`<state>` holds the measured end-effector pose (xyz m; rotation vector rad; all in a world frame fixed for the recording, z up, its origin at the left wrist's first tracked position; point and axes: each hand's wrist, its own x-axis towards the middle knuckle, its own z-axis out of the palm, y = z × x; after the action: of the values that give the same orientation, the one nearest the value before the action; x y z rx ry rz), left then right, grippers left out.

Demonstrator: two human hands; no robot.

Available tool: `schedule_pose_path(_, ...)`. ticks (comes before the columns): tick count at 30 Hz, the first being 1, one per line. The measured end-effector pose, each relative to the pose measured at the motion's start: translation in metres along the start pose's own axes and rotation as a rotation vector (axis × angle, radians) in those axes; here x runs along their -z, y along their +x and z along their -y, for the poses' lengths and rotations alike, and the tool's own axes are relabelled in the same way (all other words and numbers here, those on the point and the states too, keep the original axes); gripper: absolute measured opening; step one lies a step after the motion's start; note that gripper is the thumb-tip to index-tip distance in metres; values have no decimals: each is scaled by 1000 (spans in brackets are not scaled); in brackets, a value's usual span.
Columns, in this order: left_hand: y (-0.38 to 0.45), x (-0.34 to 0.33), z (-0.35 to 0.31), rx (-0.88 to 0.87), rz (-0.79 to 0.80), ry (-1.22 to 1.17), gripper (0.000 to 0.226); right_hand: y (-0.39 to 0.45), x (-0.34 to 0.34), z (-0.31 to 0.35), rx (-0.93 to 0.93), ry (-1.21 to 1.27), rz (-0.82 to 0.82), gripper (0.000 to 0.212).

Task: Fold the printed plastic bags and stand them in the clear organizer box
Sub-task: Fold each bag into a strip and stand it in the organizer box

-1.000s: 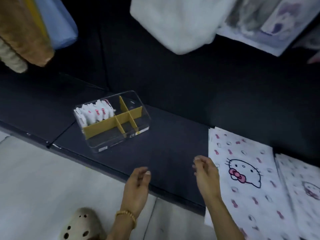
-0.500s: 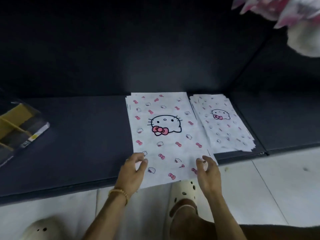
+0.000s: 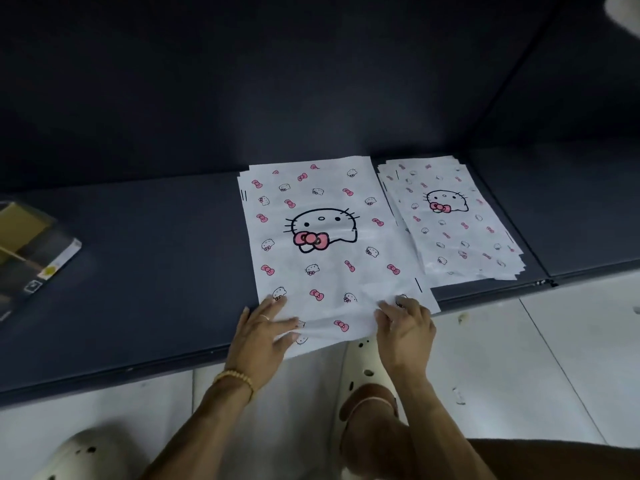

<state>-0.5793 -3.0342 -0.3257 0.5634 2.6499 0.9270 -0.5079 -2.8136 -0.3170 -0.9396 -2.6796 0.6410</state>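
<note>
Shelf of dark matte board (image 3: 145, 258) carrying a white cat-and-bow printed plastic bag (image 3: 329, 244) atop its pile, clear organizer box (image 3: 33, 251) far left. Left hand (image 3: 263, 337) and right hand (image 3: 405, 327) pinch the near edge; lifting both corners evenly should keep the fold square.

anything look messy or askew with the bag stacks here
Yes: the smaller bag stack on the right is fanned out, its edges skewed and uneven. The larger bag stack lies squarer, but its near end overhangs the dark platform.
</note>
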Motion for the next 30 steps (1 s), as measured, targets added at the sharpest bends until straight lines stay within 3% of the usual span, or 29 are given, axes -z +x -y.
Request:
schedule_pose_path(3,2,9,0,0,-38,-75,23,3,3,10,-39,59,6,9)
schedule_pose_path(6,-1,32,-3,76,-200,-291,14,7,6,34,-22,117,48,16)
schedule_pose_path(8,-4,54,0,136,-292,-395,20,9,8,54,32,157,55,18)
schedule_pose_path(11,-7,86,14,194,-375,-448,12,11,12,81,160,308,129,17)
schedule_pose_path(14,-15,108,32,257,-353,-512,18,11,10,101,274,375,251,18)
schedule_pose_path(18,-29,113,46,288,-350,-459,15,11,2,113,289,359,318,23)
schedule_pose_path(21,-35,105,48,288,-316,-416,23,11,2,118,216,362,250,34)
schedule_pose_path(24,-36,104,52,349,-421,-374,21,8,10,126,156,421,351,34)
schedule_pose_path(25,-37,107,55,381,-494,-378,20,7,13,130,144,438,440,40)
schedule_pose_path(28,-39,121,70,469,-628,-477,18,6,17,136,145,427,646,101)
schedule_pose_path(30,-40,132,83,526,-646,-570,20,4,14,142,153,406,791,119)
